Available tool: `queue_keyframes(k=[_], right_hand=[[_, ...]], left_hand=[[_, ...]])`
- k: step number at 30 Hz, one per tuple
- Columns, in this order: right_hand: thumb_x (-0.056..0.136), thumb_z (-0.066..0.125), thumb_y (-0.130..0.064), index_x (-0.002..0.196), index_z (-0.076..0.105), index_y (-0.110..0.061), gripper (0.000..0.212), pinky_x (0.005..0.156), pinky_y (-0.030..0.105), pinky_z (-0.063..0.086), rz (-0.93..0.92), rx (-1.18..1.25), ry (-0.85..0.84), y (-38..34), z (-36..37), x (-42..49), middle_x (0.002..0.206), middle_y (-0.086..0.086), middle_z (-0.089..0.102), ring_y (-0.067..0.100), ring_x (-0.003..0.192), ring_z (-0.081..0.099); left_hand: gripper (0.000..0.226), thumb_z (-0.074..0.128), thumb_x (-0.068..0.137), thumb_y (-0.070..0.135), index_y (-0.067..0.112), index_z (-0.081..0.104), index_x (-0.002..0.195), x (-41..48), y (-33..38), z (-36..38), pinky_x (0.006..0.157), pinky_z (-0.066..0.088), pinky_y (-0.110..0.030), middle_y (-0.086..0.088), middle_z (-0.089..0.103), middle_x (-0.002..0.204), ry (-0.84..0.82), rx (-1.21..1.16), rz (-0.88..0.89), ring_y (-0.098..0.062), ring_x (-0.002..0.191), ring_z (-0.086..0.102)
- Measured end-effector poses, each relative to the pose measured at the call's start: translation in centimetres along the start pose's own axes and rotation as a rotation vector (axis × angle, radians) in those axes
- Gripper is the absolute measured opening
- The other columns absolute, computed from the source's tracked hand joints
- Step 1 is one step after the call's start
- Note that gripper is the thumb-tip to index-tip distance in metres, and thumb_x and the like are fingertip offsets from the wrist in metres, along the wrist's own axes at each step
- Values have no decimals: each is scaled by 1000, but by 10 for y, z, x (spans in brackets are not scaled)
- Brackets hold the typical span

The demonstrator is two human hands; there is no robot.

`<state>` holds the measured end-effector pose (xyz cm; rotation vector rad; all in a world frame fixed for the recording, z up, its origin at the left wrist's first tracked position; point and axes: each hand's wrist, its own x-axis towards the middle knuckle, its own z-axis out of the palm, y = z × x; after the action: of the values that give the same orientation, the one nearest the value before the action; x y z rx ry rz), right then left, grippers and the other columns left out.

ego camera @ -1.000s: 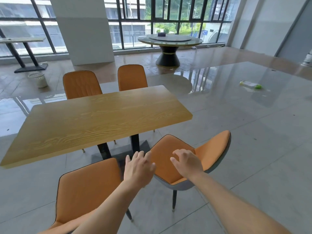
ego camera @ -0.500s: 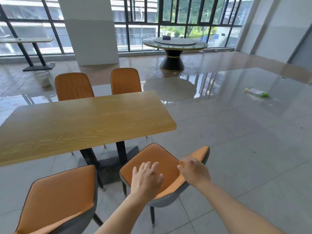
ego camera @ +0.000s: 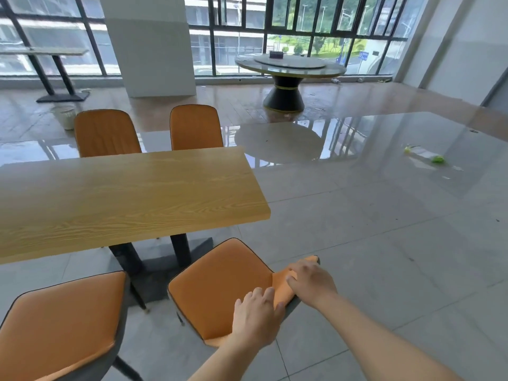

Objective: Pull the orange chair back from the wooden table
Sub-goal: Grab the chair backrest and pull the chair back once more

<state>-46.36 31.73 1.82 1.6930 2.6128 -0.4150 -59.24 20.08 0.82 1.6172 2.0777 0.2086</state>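
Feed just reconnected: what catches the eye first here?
Both hands at bottom centre: the left hand and right hand hold the backrest of the orange chair, just off the near right corner of the long wooden table. A round table stands far back, right of centre.

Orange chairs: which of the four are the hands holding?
The near chair on the right, by the wooden table end. The left hand and right hand grip its backrest; the other near chair, far-left chair and far-right chair are untouched.
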Motion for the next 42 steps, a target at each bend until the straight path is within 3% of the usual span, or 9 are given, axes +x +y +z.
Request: queue_keyframes(k=[3, 7, 13, 17, 20, 28, 33, 37, 42], right_hand=[[99, 45, -40, 114, 67, -19, 34, 89, 35, 47, -91, -46, -56, 18, -1, 20, 119, 2, 66, 26, 113, 54], [100, 40, -44, 106, 69, -21, 37, 88, 36, 46, -241, -100, -124, 40, 0, 38, 112, 3, 67, 25, 109, 57], [102, 28, -54, 110, 69, -25, 51, 90, 40, 46, -373, -186, -202, 66, 11, 56, 110, 3, 67, 27, 104, 57], [103, 22, -51, 101, 66, -26, 50, 92, 43, 44, -495, -264, -171, 73, 23, 66, 101, 1, 69, 27, 97, 60], [102, 22, -55, 99, 68, -26, 54, 97, 40, 39, -467, -236, -106, 78, 30, 65, 102, -1, 70, 24, 101, 59], [100, 18, -57, 89, 68, -26, 60, 88, 39, 39, -461, -293, -52, 54, 41, 35, 92, -2, 70, 21, 91, 59], [86, -2, -62, 79, 67, -25, 79, 80, 38, 40, -440, -240, 13, 27, 57, 2, 79, -4, 66, 18, 78, 53], [85, 1, -64, 75, 67, -25, 77, 74, 36, 46, -376, -196, 14, 7, 70, -19, 71, -6, 59, 15, 74, 50], [94, 22, -63, 77, 70, -23, 65, 69, 32, 48, -290, -180, 38, -26, 89, -49, 69, -8, 53, 13, 72, 50]], left_hand=[[43, 25, 97, 70, 37, 47, 113, 26, 5, 35, 71, 45, -46, 4, 50, 98, -10, 34, -67, -24, 84, 48], [31, 32, 100, 44, 34, 36, 129, 33, 18, 50, 80, 52, -48, -2, 50, 116, -99, 84, -101, -31, 101, 53], [22, 32, 107, 36, 25, 43, 123, 22, 44, 43, 82, 54, -48, -4, 55, 111, 68, 44, -209, -28, 97, 58], [27, 30, 106, 45, 27, 48, 115, 22, 44, 50, 67, 50, -40, -2, 60, 102, 165, 86, -255, -27, 89, 61], [41, 23, 104, 53, 26, 53, 96, 22, 40, 52, 62, 46, -38, 2, 65, 88, 232, 63, -308, -25, 78, 64], [46, 22, 103, 55, 24, 52, 85, 0, 4, 51, 61, 38, -36, 1, 62, 75, 241, 46, -273, -23, 71, 60], [45, 23, 101, 55, 24, 47, 79, -25, -35, 45, 62, 40, -37, 4, 53, 69, 250, 35, -207, -21, 67, 54], [47, 22, 99, 56, 24, 51, 80, -43, -60, 39, 64, 44, -36, 4, 57, 71, 224, 43, -151, -19, 68, 57], [51, 23, 99, 56, 23, 55, 78, -65, -97, 34, 68, 48, -36, 6, 60, 72, 195, 55, -119, -17, 69, 57]])
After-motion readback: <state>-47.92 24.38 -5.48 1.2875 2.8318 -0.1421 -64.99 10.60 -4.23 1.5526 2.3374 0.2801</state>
